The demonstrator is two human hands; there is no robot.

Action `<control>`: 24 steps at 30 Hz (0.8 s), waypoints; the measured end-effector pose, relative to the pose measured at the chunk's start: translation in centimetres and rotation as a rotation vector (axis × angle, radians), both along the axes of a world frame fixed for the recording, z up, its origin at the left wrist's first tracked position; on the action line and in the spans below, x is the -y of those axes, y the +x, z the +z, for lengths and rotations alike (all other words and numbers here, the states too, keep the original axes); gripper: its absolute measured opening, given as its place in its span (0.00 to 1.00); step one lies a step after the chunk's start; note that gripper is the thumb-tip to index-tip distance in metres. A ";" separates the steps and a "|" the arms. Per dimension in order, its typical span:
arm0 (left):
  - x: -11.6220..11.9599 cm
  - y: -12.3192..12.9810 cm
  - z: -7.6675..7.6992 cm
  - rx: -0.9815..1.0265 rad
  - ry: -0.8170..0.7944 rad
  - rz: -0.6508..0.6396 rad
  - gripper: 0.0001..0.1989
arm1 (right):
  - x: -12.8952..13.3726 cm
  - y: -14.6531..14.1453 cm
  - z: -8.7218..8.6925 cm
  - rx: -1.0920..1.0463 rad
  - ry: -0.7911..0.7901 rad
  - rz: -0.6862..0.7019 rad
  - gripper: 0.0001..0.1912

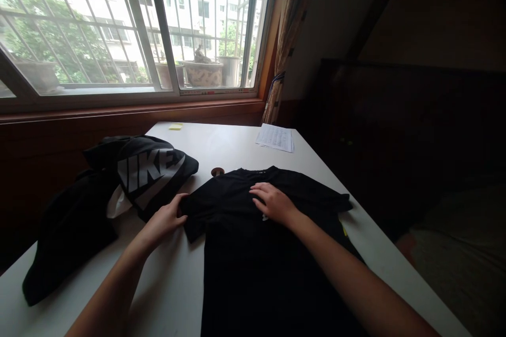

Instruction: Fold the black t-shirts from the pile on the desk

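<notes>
Black short-sleeved T-shirt [245,263] lies flat, left grip [171,217] pinching one cuff [192,231], right grip [276,203] unclenched atop it

The bare left forearm [118,268] slants up and inward to the left hand [168,215], its fingers bent and the thumb apart below them, while the right forearm [343,263] slants inward from the other side to the right hand [277,204], palm down, fingers loosely extended and slightly spread.

On the table [166,284], a cloth heap [158,147] lies left of the left hand [169,213] at the sleeve [196,219], with the shirt body [241,242] right of it under the right hand [274,204] and papers [275,138] beyond, rightward.
</notes>
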State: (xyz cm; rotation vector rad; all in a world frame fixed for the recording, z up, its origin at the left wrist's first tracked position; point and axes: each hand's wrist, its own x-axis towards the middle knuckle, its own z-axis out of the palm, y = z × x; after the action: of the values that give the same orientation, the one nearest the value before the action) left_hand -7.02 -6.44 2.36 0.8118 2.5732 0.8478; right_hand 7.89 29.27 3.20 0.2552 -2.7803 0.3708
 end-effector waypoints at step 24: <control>-0.4 0.3 0.8 -0.054 0.184 0.117 0.29 | 5.5 -18.1 -2.6 0.138 -0.087 0.064 0.06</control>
State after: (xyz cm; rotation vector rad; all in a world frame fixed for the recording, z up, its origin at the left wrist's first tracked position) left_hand -6.72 -6.01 3.18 0.7489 2.6404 1.1267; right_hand -10.26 23.79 0.56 0.3085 -2.8871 0.5432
